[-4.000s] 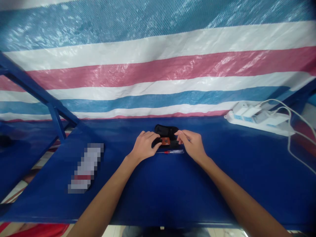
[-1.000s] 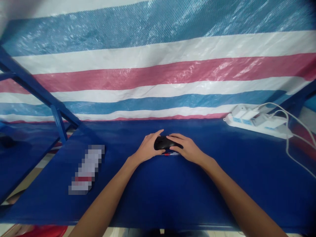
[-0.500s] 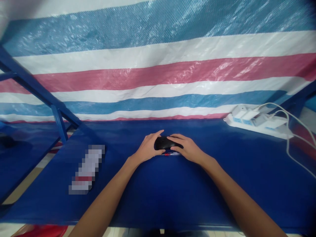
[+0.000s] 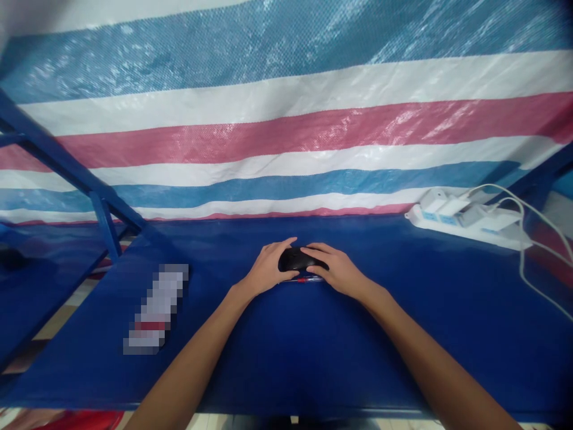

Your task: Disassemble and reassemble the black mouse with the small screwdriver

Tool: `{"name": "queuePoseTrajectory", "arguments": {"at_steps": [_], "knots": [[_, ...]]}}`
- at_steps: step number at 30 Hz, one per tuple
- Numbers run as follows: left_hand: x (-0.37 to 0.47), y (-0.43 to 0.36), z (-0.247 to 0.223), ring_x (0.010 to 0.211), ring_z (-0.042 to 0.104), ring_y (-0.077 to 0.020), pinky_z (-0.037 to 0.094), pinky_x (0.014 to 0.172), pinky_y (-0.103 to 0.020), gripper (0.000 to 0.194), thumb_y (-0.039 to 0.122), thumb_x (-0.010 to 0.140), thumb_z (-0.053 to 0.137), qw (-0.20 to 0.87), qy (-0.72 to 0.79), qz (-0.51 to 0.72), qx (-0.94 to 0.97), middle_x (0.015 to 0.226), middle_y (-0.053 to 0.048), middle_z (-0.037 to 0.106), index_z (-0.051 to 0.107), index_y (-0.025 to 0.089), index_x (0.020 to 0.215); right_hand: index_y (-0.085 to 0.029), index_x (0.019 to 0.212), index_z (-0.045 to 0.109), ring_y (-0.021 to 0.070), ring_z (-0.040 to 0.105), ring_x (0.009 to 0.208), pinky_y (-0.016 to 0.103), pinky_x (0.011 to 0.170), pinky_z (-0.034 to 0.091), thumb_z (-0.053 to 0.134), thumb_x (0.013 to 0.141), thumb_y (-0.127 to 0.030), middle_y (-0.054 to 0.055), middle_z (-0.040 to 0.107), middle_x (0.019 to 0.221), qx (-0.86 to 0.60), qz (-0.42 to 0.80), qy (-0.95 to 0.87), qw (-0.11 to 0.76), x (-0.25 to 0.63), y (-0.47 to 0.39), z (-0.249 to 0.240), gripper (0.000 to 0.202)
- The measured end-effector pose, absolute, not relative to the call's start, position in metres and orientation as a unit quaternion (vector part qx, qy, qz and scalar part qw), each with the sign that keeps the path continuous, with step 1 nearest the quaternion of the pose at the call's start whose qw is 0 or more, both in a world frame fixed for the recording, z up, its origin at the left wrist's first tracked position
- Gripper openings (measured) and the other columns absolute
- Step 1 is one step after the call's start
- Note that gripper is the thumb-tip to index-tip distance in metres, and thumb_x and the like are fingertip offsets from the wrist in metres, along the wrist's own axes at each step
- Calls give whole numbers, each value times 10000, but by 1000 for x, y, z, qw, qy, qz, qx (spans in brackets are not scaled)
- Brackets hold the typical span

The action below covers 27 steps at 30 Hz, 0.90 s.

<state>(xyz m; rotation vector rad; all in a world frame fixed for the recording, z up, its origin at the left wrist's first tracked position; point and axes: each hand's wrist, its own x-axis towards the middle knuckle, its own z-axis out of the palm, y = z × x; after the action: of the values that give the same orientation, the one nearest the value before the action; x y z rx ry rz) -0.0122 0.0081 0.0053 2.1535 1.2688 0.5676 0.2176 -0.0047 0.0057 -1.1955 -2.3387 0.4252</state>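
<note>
A black computer mouse (image 4: 296, 259) lies sideways on the blue table surface (image 4: 304, 352), gripped between both hands. My left hand (image 4: 268, 264) wraps its left end, thumb on the near side and fingers on the far side. My right hand (image 4: 335, 266) closes round the right end in the same way. Just on the near side of the mouse lies a slim pen (image 4: 308, 279) with a red part, partly hidden by my hands.
A white power strip (image 4: 470, 228) with plugged-in chargers and white cables stands at the back right. On the left lies a pixelated, phone-shaped item (image 4: 156, 307). Blue metal struts (image 4: 105, 224) rise at the left, and a striped plastic sheet (image 4: 286, 140) hangs behind.
The view has shifted very slightly. Both hands keep their hold on the mouse, with hardly any movement.
</note>
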Motion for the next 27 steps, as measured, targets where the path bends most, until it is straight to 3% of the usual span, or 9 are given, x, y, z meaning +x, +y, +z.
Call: {"name": "queuePoseTrajectory", "arguments": {"at_steps": [6, 11, 16, 20, 27], "knots": [[-15, 8, 10, 1297, 432, -326, 358, 1050, -500, 773, 440, 770, 739, 269, 472, 217, 811, 1303, -43, 591, 374, 350, 1446, -257, 1361, 535, 273, 576, 1232, 484, 1045, 478, 510, 936, -369, 105, 568, 1375, -434, 176, -848, 247, 219, -6, 8, 440], [-18, 9, 16, 1325, 441, -296, 283, 1111, -510, 680, 540, 849, 628, 238, 468, 228, 820, 1213, -30, 672, 383, 311, 1440, -254, 1364, 513, 290, 568, 1222, 502, 1039, 466, 592, 875, -372, 114, 548, 1371, -454, 197, -829, 261, 225, -5, 15, 510], [-18, 10, 14, 1259, 529, -231, 278, 1139, -452, 428, 491, 960, 473, 188, 466, 259, 825, 1314, -25, 615, 516, 278, 1329, -223, 1217, 586, 250, 654, 1026, 435, 919, 518, 562, 890, -351, 94, 673, 1151, -487, 206, -799, 287, 226, -4, 22, 353], [-15, 7, 15, 1294, 481, -226, 350, 1094, -408, 400, 439, 982, 458, 156, 438, 284, 838, 1389, -34, 542, 510, 286, 1348, -210, 1106, 642, 229, 693, 850, 380, 808, 531, 505, 922, -426, 60, 742, 944, -521, 217, -781, 268, 221, -6, 25, 314], [-13, 6, 12, 1223, 510, -241, 392, 1030, -425, 341, 414, 989, 454, 147, 412, 254, 862, 1326, -53, 557, 589, 291, 1278, -186, 1145, 672, 270, 672, 1069, 425, 944, 508, 414, 965, -415, 99, 719, 1157, -529, 186, -778, 282, 224, -3, 21, 389]]}}
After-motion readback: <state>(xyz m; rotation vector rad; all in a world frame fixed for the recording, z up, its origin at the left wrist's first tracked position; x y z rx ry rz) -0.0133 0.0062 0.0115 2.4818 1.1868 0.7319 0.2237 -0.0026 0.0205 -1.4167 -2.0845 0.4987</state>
